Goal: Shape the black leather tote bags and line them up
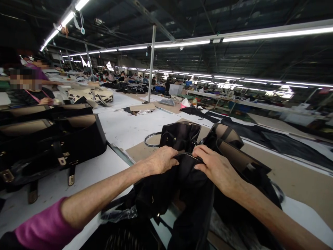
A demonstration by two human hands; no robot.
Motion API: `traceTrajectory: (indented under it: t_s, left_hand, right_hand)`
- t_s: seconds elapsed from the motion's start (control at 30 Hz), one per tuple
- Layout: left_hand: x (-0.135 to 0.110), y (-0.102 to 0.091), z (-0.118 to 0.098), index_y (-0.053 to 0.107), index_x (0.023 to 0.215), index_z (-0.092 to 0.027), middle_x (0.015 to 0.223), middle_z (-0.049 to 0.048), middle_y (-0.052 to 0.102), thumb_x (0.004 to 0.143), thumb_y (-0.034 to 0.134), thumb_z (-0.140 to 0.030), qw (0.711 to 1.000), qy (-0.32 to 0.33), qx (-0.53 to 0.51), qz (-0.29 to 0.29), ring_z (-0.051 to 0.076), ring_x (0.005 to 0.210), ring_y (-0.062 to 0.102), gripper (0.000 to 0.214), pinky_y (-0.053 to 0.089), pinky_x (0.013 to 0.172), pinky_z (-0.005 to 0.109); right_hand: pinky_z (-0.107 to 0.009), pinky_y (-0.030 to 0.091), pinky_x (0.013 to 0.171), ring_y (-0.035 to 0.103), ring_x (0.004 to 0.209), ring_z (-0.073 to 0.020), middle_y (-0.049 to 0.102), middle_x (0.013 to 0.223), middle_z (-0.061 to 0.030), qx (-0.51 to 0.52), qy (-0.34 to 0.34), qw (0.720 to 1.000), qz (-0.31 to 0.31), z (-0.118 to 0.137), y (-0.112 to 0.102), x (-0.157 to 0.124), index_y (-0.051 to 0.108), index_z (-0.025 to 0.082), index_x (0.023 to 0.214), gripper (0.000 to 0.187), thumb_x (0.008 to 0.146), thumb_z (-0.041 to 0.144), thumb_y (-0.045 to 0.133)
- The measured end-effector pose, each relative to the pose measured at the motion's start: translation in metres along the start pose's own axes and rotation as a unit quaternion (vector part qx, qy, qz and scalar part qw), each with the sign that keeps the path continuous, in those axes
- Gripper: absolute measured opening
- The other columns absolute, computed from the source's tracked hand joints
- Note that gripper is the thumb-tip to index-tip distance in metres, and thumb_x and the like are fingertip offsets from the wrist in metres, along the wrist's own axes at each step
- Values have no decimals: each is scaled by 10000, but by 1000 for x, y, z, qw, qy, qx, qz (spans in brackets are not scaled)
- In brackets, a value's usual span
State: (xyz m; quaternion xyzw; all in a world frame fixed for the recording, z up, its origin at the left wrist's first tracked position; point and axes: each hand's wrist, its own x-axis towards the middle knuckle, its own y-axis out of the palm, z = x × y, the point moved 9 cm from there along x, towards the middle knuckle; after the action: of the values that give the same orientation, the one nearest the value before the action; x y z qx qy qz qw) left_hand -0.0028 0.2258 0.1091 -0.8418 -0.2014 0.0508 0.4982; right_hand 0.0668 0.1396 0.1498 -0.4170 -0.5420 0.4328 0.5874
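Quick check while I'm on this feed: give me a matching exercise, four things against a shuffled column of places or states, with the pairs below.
1. Black fabric
2. Purple sleeve
3. Metal post
4. Group of black bags

A. Around the left forearm
B. Open-topped, on the white surface at left
C. Pinched at its edge by the left hand and right hand
D. Rising toward the overhead lights

Pairs: 1-C, 2-A, 3-D, 4-B

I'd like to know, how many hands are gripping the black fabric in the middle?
2: the left hand pinches the edge of the black fabric toward the left, the right hand toward the right. Both show plainly.
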Motion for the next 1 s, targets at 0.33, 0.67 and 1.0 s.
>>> traceTrajectory:
  t_s: [0.33, 0.67, 1.0]
  left_hand:
    - [1, 7, 0, 606, 800, -168, 728, 44, 618, 757, 472, -290, 999, -34, 29, -15, 173, 695, 582, 186, 377, 581, 235]
    - [-4, 3, 9, 615, 862, -180, 801, 46, 625, 742, 501, -261, 998, -63, -5, -24, 179, 769, 585, 184, 413, 658, 237]
    - [-2, 2, 14, 589, 698, -158, 619, 8, 574, 717, 507, -282, 999, -19, -18, -31, 141, 615, 542, 150, 333, 503, 210]
  right_hand:
    - [-295, 469, 725, 539, 914, -195, 582, 1022, -49, -137, 51, 989, -30, 10, 11, 11, 600, 182, 822, 83, 758, 156, 555]
    - [-299, 480, 741, 550, 917, -197, 581, 1054, -60, -156, 68, 983, -65, 16, 12, 6, 587, 148, 892, 127, 780, 157, 527]
    - [-294, 480, 719, 564, 867, -165, 534, 1109, -26, -97, 12, 993, -67, 8, 11, 1, 570, 183, 791, 76, 785, 160, 498]
